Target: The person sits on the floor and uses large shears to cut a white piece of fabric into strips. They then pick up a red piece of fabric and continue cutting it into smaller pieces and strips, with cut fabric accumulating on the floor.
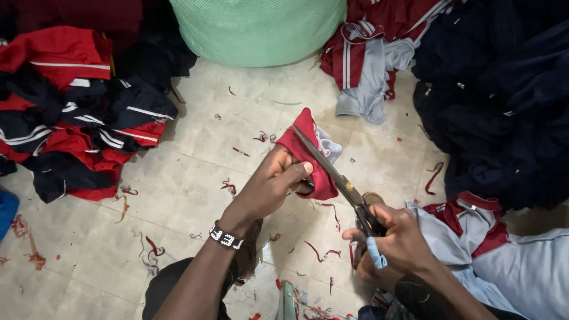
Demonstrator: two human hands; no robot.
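Pale tiled floor [195,178], littered with red thread scraps [228,186]. Green sack [258,26] stands beyond the hands. Garment piles: red-navy [77,118] far left, navy [504,101] far right.

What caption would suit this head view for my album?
Left hand holds a red fabric piece while right hand works scissors over a tiled floor.

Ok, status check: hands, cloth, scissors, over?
Left hand pinches folded red cloth piece. Right hand grips dark metal scissors, blades laid along cloth. Nothing between them; red scraps litter tiled floor.
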